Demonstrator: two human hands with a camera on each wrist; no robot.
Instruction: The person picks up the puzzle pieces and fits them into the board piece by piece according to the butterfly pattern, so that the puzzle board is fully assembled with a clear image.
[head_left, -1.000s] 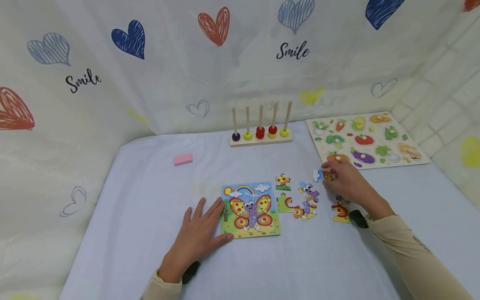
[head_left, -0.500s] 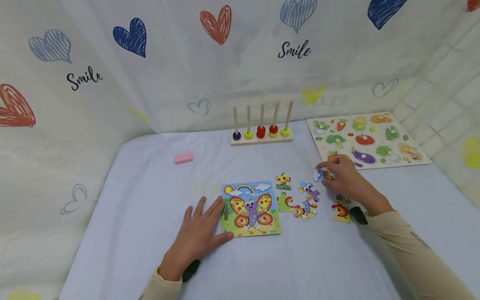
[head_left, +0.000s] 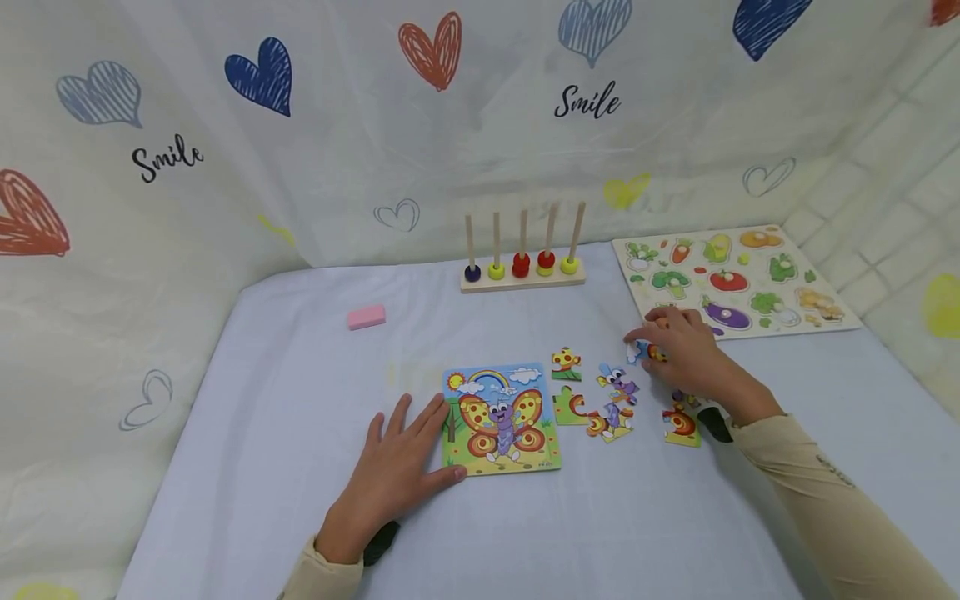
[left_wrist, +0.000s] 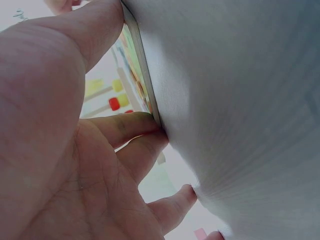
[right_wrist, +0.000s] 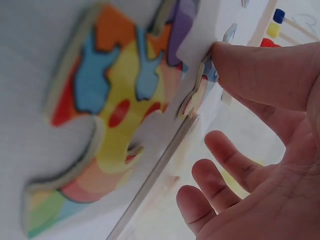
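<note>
My left hand (head_left: 397, 467) lies spread on the cloth, its thumb at the lower left corner of the butterfly puzzle board (head_left: 501, 421) and its index finger along the left edge. In the left wrist view, the fingertips meet the board's side (left_wrist: 145, 80). To the right, my right hand (head_left: 693, 354) pinches a blue-and-white puzzle piece (head_left: 636, 352) between thumb and index finger, low at the cloth; the palm side hides part of it. Several loose puzzle pieces (head_left: 618, 383) lie between board and right hand. A large colourful piece (right_wrist: 120, 100) shows close up in the right wrist view.
A wooden vegetable peg board (head_left: 727, 279) lies at the back right, its front edge beside my right fingers. A bead stacker (head_left: 522, 283) with upright pegs stands at the back. A pink block (head_left: 366, 317) lies at the back left. A patterned cloth hangs behind.
My right index finger has reached slightly left over the puzzle piece, and the other fingers have spread a little. The left hand and the board have stayed in place.
</note>
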